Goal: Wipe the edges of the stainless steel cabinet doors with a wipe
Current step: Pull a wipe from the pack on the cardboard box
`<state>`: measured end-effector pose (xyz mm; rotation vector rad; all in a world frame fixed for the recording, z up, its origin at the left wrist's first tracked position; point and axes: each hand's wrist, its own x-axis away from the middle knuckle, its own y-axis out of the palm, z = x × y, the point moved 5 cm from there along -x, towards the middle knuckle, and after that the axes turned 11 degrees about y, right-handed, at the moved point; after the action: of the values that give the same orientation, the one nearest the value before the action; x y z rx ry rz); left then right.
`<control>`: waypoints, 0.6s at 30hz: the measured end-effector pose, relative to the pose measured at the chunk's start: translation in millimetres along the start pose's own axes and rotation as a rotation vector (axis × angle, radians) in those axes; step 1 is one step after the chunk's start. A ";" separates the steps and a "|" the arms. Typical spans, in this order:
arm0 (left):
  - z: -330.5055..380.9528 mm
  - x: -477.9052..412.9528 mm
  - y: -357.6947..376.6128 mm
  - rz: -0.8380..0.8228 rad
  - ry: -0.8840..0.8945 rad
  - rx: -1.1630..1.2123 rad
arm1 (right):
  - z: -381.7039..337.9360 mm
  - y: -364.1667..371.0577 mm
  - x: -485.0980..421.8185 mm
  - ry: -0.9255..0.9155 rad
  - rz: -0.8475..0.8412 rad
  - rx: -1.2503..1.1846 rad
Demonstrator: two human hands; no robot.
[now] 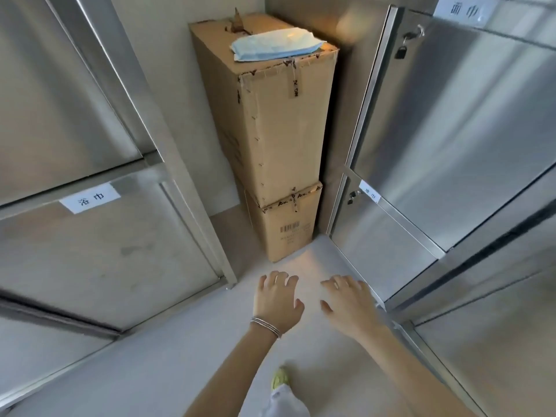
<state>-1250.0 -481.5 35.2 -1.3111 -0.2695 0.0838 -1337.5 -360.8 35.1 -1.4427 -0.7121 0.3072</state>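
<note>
Stainless steel cabinet doors stand on both sides: a left cabinet [90,121] with a labelled lower door [99,254], and a right cabinet [469,124] with a small padlock [401,51] at its upper door edge. A blue and white pack of wipes [275,45] lies on top of the stacked cardboard boxes. My left hand [276,299], with bracelets at the wrist, and my right hand [349,302] are stretched out side by side over the floor, fingers spread and holding nothing. Both hands are well below the wipes pack.
Two cardboard boxes, the upper [276,115] stacked on the lower [285,227], fill the corner between the cabinets. The grey floor [168,356] runs as a narrow aisle between them. A yellow-green shoe [279,379] shows at the bottom.
</note>
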 end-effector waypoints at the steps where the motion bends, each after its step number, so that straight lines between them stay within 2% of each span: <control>1: -8.0 -12.4 -9.5 0.008 0.010 -0.016 | -3.0 -7.4 -13.9 0.005 0.009 -0.005; 6: -38.1 -58.4 -35.8 0.008 0.017 -0.038 | -12.8 -30.5 -66.4 0.033 0.033 -0.026; 11: -58.9 -119.1 -68.2 0.098 0.015 -0.062 | -11.3 -71.9 -126.9 0.014 0.107 -0.050; 14: -67.3 -157.2 -98.2 0.205 -0.017 -0.070 | -7.7 -105.7 -165.8 -0.030 0.182 -0.087; 18: -62.6 -210.7 -160.4 0.434 0.010 -0.100 | 1.2 -163.5 -218.6 -0.088 0.315 -0.145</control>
<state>-1452.9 -626.7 143.7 -1.4514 0.0238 0.4346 -1540.7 -512.1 136.7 -1.6896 -0.5853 0.5754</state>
